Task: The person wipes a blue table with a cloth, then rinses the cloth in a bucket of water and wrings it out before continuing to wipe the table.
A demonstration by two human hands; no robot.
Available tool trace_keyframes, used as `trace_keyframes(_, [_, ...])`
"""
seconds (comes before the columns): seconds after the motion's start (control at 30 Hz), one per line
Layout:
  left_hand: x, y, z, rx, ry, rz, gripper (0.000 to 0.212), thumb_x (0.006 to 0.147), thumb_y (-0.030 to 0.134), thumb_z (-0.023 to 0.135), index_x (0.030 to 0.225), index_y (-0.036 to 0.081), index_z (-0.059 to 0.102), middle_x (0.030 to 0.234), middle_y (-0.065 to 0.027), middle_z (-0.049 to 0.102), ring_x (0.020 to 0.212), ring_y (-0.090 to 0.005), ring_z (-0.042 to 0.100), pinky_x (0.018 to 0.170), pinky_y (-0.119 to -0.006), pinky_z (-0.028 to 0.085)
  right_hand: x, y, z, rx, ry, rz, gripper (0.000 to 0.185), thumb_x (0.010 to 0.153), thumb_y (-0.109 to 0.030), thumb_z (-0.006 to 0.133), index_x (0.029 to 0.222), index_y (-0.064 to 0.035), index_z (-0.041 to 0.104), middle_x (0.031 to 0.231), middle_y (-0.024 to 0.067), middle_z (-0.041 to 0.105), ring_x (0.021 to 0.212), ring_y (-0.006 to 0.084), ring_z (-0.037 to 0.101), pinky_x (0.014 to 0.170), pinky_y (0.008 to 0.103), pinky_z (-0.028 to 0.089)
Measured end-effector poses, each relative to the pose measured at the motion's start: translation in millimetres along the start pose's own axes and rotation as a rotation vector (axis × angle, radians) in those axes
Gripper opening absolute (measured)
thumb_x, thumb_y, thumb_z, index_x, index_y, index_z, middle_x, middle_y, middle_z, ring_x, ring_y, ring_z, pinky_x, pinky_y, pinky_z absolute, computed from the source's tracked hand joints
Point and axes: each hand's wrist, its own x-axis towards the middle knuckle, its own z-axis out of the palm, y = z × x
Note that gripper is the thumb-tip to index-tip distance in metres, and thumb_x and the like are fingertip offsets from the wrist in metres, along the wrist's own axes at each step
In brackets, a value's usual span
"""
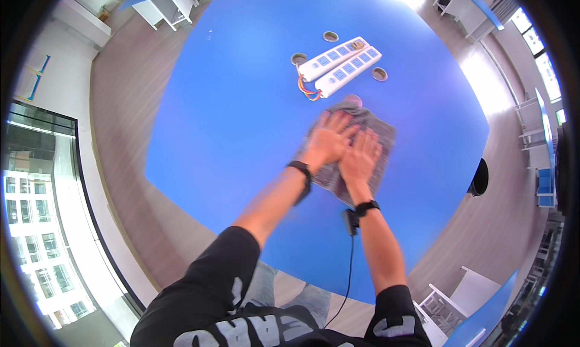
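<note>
A grey cloth (380,134) lies spread on a blue tabletop (217,120). Pressed flat on its left half is my left hand (328,141), fingers apart. My right hand (361,159) rests palm down just to the right, its fingers close together; the two hands touch or nearly touch. Both are slightly blurred. Each wrist wears a black strap, and a black cable (351,265) runs down from a small device at the right one. Beyond the cloth's far edge a round pinkish cover (352,101) shows, partly hidden by the cloth.
Two white power strips (349,70), joined by coloured wires (306,89), lie beyond the cloth. Round holes (379,74) open in the tabletop around them. A black bin (480,177) stands past the right edge. White chairs (471,292) and other desks (167,5) surround the table.
</note>
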Motion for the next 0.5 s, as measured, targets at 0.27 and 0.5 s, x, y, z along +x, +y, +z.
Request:
trace_keyframes(0.27, [-150, -246, -67, 0.25, -0.028, -0.531, 0.057, 0.103, 0.034, 0.046, 0.159, 0.027, 0.036, 0.167, -0.0085, 0.029, 0.153, -0.0343, 0.026, 0.123, -0.058, 0.018, 58, -281, 51, 0.394, -0.065, -0.442, 0.064, 0.101, -0.043, 0.042, 0.147, 0.0004, 0.05, 0.159, 0.0214, 0.04, 0.152, 0.0367, 0.029, 0.125, 0.0549, 0.014])
trace_keyframes(0.5, [-222, -322, -82, 0.264, 0.039, -0.833, 0.056, 0.105, 0.041, 0.04, 0.16, 0.031, 0.033, 0.169, -0.0069, 0.026, 0.154, -0.0344, 0.023, 0.123, -0.06, 0.016, 88, -381, 65, 0.416, -0.153, -0.771, 0.069, 0.096, -0.046, 0.049, 0.151, -0.0045, 0.046, 0.163, 0.0171, 0.034, 0.153, 0.0335, 0.027, 0.126, 0.0514, 0.015])
